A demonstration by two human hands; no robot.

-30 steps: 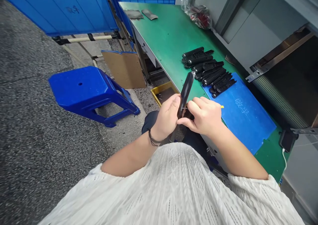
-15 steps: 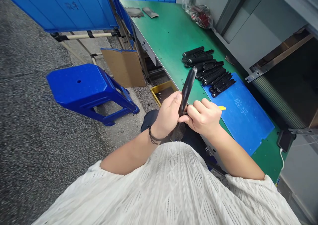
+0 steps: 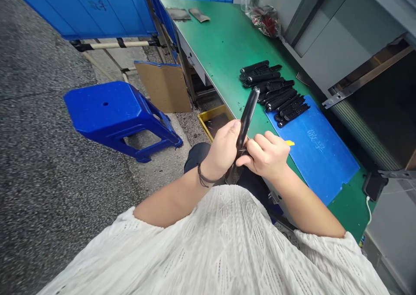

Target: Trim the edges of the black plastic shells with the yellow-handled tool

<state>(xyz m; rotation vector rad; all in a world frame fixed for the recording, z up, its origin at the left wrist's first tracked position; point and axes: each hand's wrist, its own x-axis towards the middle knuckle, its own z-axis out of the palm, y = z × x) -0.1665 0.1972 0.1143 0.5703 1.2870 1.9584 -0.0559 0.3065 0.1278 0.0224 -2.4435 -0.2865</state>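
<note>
My left hand (image 3: 224,149) is wrapped round a long, glossy black part (image 3: 248,113), held tilted over my lap by the table's front edge. Closed around a yellow-handled tool (image 3: 290,143), my right hand (image 3: 268,153) is against the black part's right side. The yellow end sticks out behind the fingers, and a thin tip shows at the black part. Several similar black parts (image 3: 271,84) lie in a row on the green table (image 3: 224,39), some over the edge of a blue mat (image 3: 320,147).
A blue stool (image 3: 105,106) stands at the left, near a cardboard sheet (image 3: 164,86). Under the table edge is a yellow bin (image 3: 203,121). Blue crates (image 3: 94,8) are at the back left. A phone with a white cable (image 3: 373,185) lies at the right.
The black part has shifted slightly to the right with my left hand. My right thumb has moved a little away from the black part. The view has shifted slightly.
</note>
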